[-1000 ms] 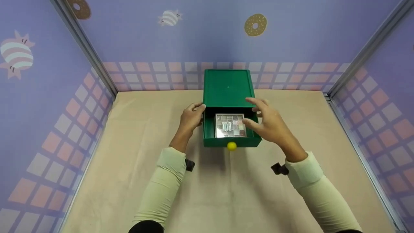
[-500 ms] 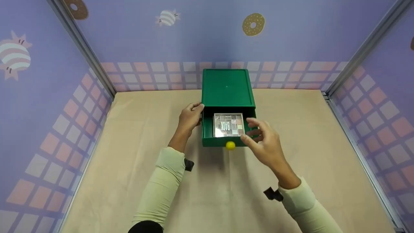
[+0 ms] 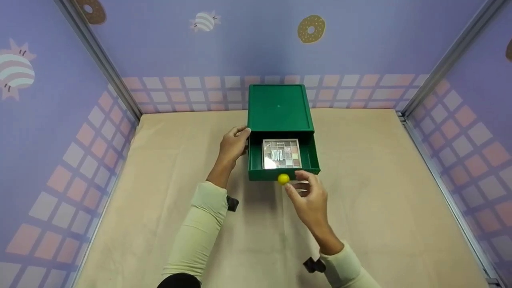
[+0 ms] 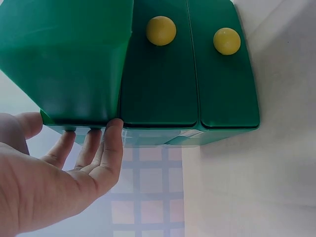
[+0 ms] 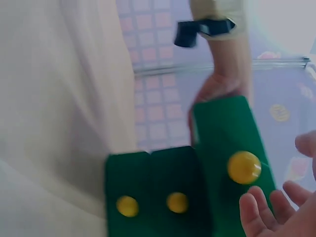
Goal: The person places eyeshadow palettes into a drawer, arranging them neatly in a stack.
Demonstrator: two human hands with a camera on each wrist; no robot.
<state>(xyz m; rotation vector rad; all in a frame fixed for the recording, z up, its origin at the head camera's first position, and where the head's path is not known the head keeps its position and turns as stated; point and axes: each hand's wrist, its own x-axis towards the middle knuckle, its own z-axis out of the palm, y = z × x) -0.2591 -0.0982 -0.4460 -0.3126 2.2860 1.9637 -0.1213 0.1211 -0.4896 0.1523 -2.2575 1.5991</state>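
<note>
A green drawer cabinet stands at the back with its top drawer pulled out. Inside that drawer lies a square eyeshadow palette under a clear, shiny lid. The drawer's front carries a round yellow knob. My left hand presses the cabinet's left side near the front, fingers fairly straight along the wall and thumb at the top edge. Just right of the knob is my right hand, fingers loosely bent and holding nothing. In the right wrist view its fingertips appear close to the knob, with no clear contact.
Two lower drawers with yellow knobs sit closed below the top one. A beige cloth covers the table. Patterned purple walls rise behind and at both sides, with metal posts at the corners.
My right hand has moved from above the drawer's right side down and left to beside the yellow knob. The left hand keeps its place on the cabinet; the drawer stays pulled out.
</note>
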